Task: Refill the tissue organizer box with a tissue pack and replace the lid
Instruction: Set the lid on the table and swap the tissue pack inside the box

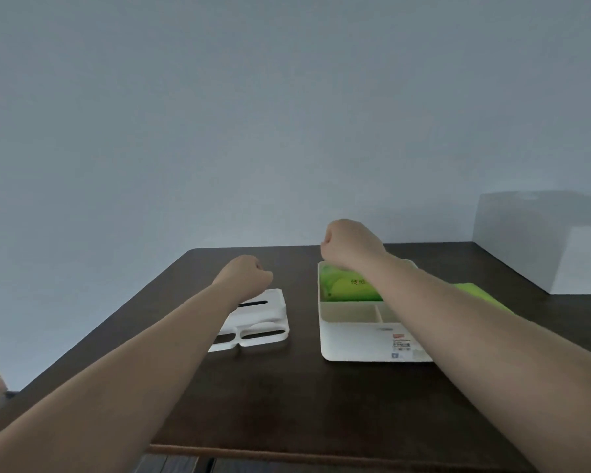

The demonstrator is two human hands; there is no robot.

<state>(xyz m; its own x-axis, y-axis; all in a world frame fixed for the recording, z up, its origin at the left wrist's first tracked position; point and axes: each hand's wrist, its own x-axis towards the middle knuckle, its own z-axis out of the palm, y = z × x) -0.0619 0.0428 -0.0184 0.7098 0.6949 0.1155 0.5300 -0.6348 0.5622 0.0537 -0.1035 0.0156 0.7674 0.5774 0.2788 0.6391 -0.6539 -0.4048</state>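
A white organizer box [359, 343] stands on the dark table, right of centre, lid off. A green tissue pack [350, 286] lies in its far compartment; the two near compartments hold nothing. The white lid [270, 310], with a dark slot and two oval openings, lies flat on the table to the box's left. My left hand [243, 273] is a closed fist above the lid's far edge, holding nothing. My right hand [350, 244] is a closed fist above the box's far end, over the tissue pack; whether it touches the pack is hidden.
Part of a second green pack [475, 291] shows behind my right forearm, right of the box. A pale block-shaped object [539, 240] stands at the table's far right corner. The dark table [287, 397] ends at a front edge near me.
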